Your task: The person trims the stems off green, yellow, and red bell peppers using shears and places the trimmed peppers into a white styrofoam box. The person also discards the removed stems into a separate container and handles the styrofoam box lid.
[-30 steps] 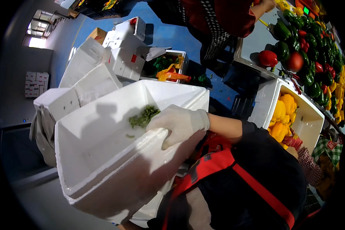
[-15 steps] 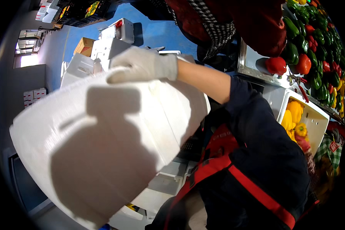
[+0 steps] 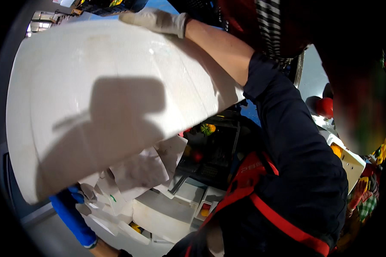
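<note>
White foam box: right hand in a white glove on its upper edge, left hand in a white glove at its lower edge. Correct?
Not quite: the head view shows a blue glove on the left hand, at the lower edge of the white foam box. The right hand is in a white glove on its upper edge.

Red pepper, black crate.
</note>
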`<state>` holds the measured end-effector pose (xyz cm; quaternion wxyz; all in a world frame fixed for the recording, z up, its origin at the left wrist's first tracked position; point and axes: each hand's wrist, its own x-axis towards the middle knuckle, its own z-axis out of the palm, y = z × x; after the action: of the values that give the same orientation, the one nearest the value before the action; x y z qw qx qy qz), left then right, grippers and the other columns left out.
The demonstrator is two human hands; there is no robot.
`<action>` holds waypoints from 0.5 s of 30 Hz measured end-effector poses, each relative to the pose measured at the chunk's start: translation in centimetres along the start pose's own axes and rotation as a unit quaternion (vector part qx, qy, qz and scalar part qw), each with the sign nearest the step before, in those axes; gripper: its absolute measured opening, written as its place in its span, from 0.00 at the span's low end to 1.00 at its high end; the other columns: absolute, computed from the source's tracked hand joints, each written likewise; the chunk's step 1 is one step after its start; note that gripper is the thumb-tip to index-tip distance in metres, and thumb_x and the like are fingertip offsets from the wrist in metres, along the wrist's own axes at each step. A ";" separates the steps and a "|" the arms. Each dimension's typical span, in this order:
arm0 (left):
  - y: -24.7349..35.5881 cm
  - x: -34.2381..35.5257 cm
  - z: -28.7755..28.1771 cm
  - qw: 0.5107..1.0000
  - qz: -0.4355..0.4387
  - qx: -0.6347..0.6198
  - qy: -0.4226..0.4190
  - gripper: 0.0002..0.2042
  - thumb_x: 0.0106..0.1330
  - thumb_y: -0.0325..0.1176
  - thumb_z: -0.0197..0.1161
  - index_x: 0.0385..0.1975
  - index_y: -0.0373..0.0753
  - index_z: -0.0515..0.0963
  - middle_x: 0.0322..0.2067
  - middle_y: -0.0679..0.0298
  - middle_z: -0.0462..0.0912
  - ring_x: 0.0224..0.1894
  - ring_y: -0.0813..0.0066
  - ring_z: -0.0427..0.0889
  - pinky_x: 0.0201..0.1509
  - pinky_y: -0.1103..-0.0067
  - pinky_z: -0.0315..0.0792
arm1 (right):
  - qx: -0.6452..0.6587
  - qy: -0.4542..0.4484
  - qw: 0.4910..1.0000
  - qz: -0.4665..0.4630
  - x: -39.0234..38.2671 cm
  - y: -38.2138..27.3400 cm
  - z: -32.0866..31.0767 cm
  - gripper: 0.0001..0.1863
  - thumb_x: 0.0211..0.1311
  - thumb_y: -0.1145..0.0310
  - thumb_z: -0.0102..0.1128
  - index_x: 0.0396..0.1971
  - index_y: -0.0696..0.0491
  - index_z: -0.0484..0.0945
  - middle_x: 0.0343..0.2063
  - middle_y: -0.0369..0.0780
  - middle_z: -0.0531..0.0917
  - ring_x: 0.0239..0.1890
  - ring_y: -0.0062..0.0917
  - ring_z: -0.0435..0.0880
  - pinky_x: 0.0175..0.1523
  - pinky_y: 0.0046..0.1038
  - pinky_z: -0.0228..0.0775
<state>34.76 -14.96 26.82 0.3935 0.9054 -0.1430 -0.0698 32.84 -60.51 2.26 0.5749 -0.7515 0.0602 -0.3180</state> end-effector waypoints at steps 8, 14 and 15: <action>3.6 4.7 4.5 0.994 0.044 -0.002 0.095 0.22 0.70 0.56 0.50 0.28 0.41 0.74 0.19 0.65 0.75 0.18 0.78 0.72 0.21 0.84 0.64 | -0.139 0.024 0.988 -0.057 2.8 5.7 -1.7 0.24 0.69 0.49 0.43 0.57 0.47 0.72 0.42 0.46 0.82 0.49 0.30 0.80 0.65 0.31 0.61; 5.9 10.9 -1.9 0.939 0.278 0.175 0.099 0.19 0.72 0.51 0.51 0.43 0.41 0.77 0.30 0.64 0.77 0.28 0.79 0.71 0.31 0.82 0.64 | 0.211 0.040 0.977 0.005 6.1 3.8 -2.7 0.47 0.54 0.26 0.49 0.57 0.56 0.74 0.49 0.41 0.80 0.46 0.26 0.78 0.49 0.26 0.70; 7.6 11.4 0.7 0.937 0.302 0.157 0.081 0.19 0.71 0.50 0.52 0.45 0.38 0.76 0.32 0.63 0.77 0.29 0.78 0.72 0.32 0.82 0.66 | 0.229 0.041 0.971 0.058 6.0 4.7 -3.2 0.47 0.55 0.26 0.48 0.57 0.56 0.74 0.48 0.41 0.80 0.46 0.26 0.78 0.49 0.26 0.70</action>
<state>43.84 -23.91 31.77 0.2595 0.8722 -0.3868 0.1494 37.09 -67.40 0.93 0.7464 -0.5812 0.0522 -0.3199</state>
